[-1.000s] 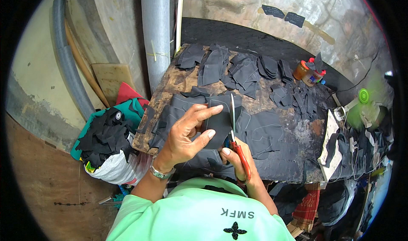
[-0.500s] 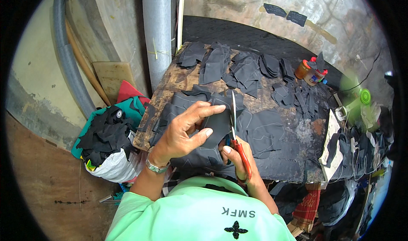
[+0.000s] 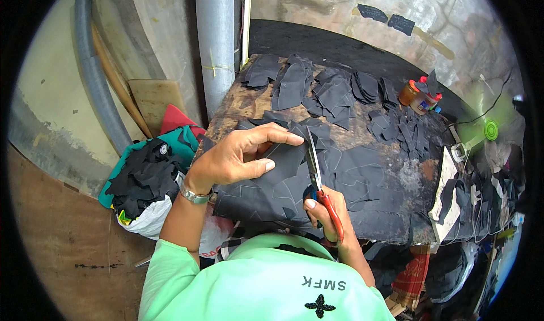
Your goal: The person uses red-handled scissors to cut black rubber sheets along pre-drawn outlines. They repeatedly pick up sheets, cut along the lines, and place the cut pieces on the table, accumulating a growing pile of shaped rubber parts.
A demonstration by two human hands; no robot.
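At the near edge of the worktable (image 3: 238,103), black sheet (image 3: 283,176) pinched flat under left hand (image 3: 241,159), thumb and fingers gripping its upper edge. Just right of that, scissors (image 3: 317,179) clenched in right hand (image 3: 328,213), blades pointing far, long axis near-to-far, biting into the sheet beside the left fingertips.
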